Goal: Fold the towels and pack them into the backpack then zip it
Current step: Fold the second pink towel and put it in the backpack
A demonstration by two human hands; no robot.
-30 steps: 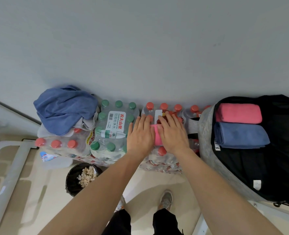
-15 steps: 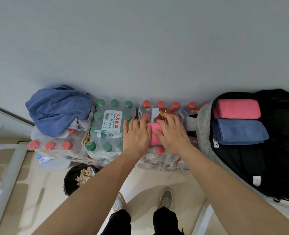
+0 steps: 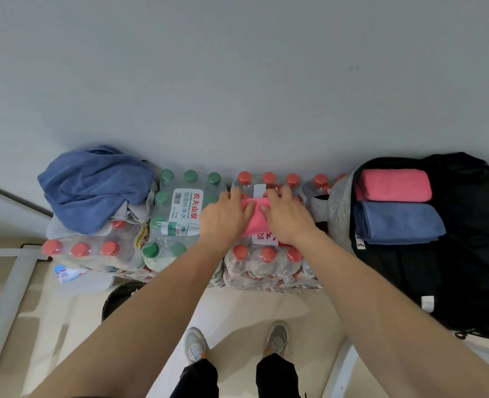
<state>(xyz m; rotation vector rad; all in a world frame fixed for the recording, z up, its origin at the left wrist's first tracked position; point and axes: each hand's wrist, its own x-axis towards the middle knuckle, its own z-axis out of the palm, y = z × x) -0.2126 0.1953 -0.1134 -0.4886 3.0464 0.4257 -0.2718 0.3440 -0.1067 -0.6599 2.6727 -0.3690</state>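
Note:
A small pink towel (image 3: 255, 218) lies on top of shrink-wrapped packs of water bottles, mostly covered by my hands. My left hand (image 3: 225, 216) grips its left end and my right hand (image 3: 287, 216) grips its right end, thumbs meeting over the cloth. To the right lies an open black and grey backpack (image 3: 467, 254) holding a folded pink towel (image 3: 394, 185) with a folded blue towel (image 3: 399, 222) just below it. At the far left a crumpled blue towel (image 3: 94, 188) sits heaped on a grey-white cloth (image 3: 135, 212).
Packs of red-capped bottles (image 3: 266, 262) and green-capped bottles (image 3: 180, 211) stand against the grey wall. A dark bin (image 3: 119, 297) sits on the floor below them. A white frame (image 3: 4, 291) runs along the left. My shoes (image 3: 194, 344) stand on the beige floor.
My hands have shifted from pressing flat on the pink towel to curling around its ends. More of the towel shows between them. The view has moved slightly.

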